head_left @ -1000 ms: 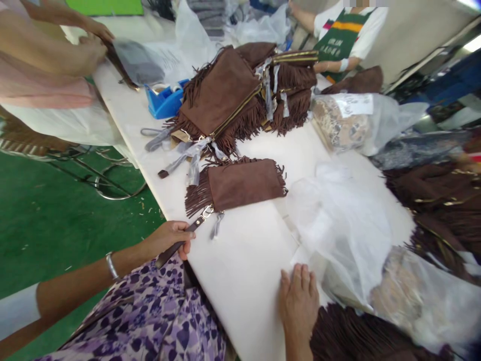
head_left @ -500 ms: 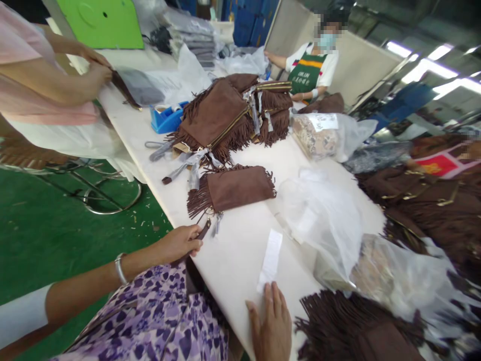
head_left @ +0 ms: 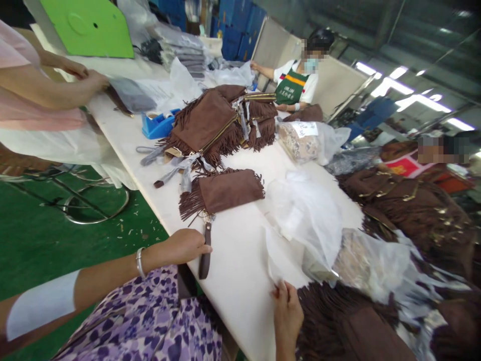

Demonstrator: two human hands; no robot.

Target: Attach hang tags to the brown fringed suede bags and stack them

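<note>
A brown fringed clutch (head_left: 233, 190) lies flat on the white table, its fringe toward the left. From a metal clasp at its near corner runs a dark brown wrist strap (head_left: 205, 263). My left hand (head_left: 188, 245) is closed, with thumb and fingers on the strap near the table's edge. My right hand (head_left: 288, 311) pinches the near end of a white paper strip (head_left: 273, 258), which is raised and curved off the tabletop. Right beside that hand is another brown fringed bag (head_left: 361, 321), partly cut off by the frame.
Behind the clutch is a pile of brown fringed bags (head_left: 205, 120) by a blue tape dispenser (head_left: 158, 124). Clear plastic wrapping (head_left: 304, 215) covers the table's right side, near more brown bags (head_left: 406, 200). One person (head_left: 37, 95) stands at left; another (head_left: 293, 85) works across the table.
My right hand has gone from lying spread at the paper strip to pinching and lifting it. My left hand has shifted slightly along the strap, which now hangs straighter toward me.
</note>
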